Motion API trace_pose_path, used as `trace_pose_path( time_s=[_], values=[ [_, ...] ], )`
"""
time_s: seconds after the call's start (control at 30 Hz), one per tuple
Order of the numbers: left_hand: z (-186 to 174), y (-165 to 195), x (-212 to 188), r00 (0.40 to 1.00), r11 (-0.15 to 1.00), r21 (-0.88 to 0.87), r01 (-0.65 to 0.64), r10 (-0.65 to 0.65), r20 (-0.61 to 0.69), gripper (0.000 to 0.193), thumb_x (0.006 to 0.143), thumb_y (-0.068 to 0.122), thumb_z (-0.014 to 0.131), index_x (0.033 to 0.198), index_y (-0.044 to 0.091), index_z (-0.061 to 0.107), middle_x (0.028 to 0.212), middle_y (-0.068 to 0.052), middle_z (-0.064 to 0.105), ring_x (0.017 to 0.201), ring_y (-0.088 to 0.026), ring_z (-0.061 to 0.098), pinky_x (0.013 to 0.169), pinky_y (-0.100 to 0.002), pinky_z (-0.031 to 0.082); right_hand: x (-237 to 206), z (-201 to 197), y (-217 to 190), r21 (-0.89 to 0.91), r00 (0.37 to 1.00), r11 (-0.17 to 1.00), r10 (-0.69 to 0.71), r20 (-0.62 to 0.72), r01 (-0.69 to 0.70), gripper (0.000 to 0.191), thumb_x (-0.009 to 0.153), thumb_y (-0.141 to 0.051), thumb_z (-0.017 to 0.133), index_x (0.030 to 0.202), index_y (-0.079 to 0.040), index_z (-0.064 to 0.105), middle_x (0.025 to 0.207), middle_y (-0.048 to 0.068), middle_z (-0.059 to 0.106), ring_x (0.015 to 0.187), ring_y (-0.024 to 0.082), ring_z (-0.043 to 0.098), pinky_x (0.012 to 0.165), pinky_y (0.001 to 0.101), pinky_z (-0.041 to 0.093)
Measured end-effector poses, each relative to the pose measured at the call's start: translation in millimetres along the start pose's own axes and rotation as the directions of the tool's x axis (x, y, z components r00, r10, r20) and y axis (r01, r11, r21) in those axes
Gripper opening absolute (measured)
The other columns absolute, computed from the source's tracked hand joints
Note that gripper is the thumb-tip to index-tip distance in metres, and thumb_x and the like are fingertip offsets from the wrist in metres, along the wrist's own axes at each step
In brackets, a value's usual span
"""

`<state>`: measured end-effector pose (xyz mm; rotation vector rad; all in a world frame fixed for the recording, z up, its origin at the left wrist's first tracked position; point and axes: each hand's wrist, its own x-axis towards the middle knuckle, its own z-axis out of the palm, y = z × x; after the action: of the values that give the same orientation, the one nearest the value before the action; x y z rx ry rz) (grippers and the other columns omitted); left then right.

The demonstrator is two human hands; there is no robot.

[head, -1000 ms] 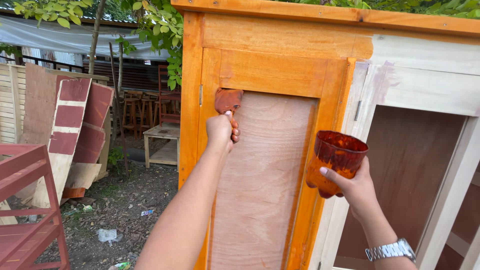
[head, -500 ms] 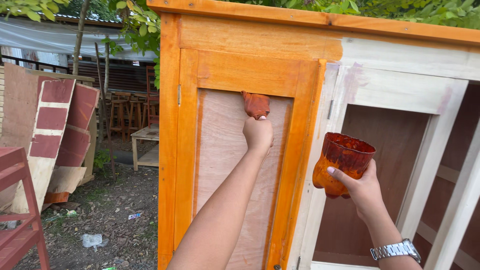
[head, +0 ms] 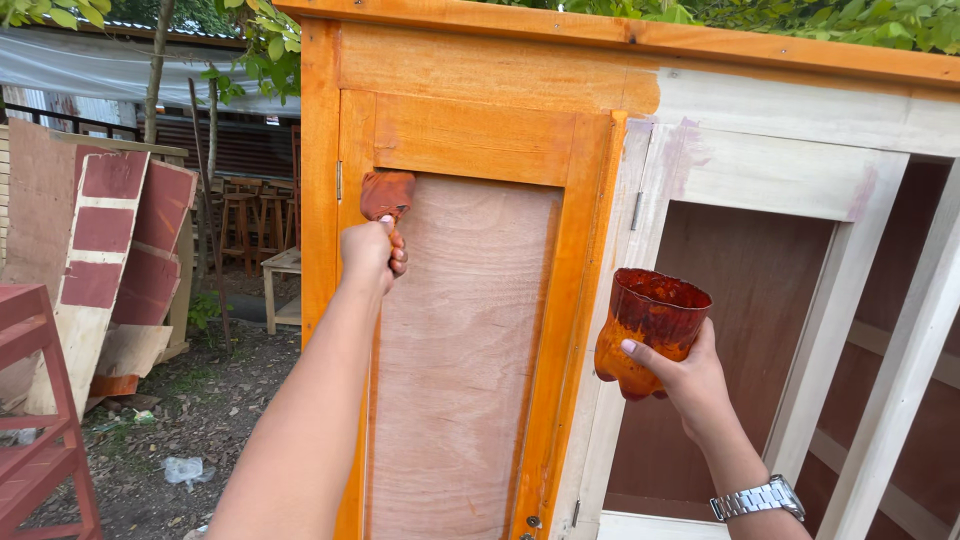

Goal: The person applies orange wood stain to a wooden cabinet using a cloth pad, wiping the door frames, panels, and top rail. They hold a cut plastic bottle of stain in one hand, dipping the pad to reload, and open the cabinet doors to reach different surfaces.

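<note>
A person stands outdoors before a tall wooden cabinet (head: pixel 640 100), staining it orange. The left hand (head: pixel 372 255), fingers wrapped tight around the handle, holds a stain-soaked reddish-brown brush (head: pixel 387 194) with its bristles up, pressed to the door at its upper left, about 11 o'clock from the middle of the bare plywood door panel (head: pixel 460 350). The brush sits where the panel meets the orange-stained door frame (head: pixel 470 140). The right hand (head: pixel 685 380), at 4 o'clock from the brush and well apart from it, grips a cut-off plastic bottle bottom serving as a stain-smeared cup (head: pixel 648 330), fingers curled around its side; a silver metal wristwatch (head: pixel 758 498) shows on that wrist. The cup is held upright in front of the unstained pale right-hand frame (head: pixel 760 170).

Judging from this, the frame is coated and the panel is still raw. To do this well, the strokes would likely best run along the grain, top to bottom, working the bristles into the corner seam so no pale edge stays, and the cup is best kept level and near for reloading. At 9 o'clock, red and tan boards (head: pixel 100 240) lean by a red rack (head: pixel 40 430)
</note>
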<state>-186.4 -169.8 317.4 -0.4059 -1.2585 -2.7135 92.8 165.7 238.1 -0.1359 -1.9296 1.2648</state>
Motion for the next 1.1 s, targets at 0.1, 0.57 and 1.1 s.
trace_pose_path(
  time_s=[0.1,0.57,1.1],
  values=[
    [26,-10,-2,0.999,0.998,-0.065,-0.023,0.02,-0.04,0.027,0.1,0.022,0.049,0.077,0.01,0.042,0.058,-0.003,0.042,0.042,-0.013,0.04,0.037,-0.029,0.029,4,-1,0,-0.003,1.0,1.0,-0.001,0.007,0.001,0.092,0.07,-0.034,0.083,0.146,-0.011,0.036,0.129,0.016,0.062,0.11,0.029,0.069,0.069,0.0383,0.062],
    [144,-75,-69,0.925,0.959,0.261,0.112,-0.196,0.324,0.028,0.102,0.016,0.05,0.075,0.007,0.049,0.057,-0.001,0.045,0.041,-0.01,0.037,0.035,-0.028,0.027,6,-3,-1,0.011,0.997,1.0,-0.008,0.072,0.007,0.094,0.071,-0.032,0.082,0.148,-0.011,0.031,0.132,0.018,0.058,0.116,0.033,0.067,0.076,0.0436,0.066],
    [138,-65,-75,0.917,0.714,0.646,-0.272,-0.011,0.399,0.022,0.094,0.02,0.055,0.09,-0.002,0.058,0.055,-0.013,0.055,0.039,-0.023,0.051,0.035,-0.041,0.036,6,5,0,0.065,0.999,0.997,-0.029,-0.032,0.031,0.091,0.071,-0.028,0.083,0.146,-0.01,0.035,0.129,0.015,0.061,0.111,0.028,0.068,0.069,0.0391,0.062]
  ],
)
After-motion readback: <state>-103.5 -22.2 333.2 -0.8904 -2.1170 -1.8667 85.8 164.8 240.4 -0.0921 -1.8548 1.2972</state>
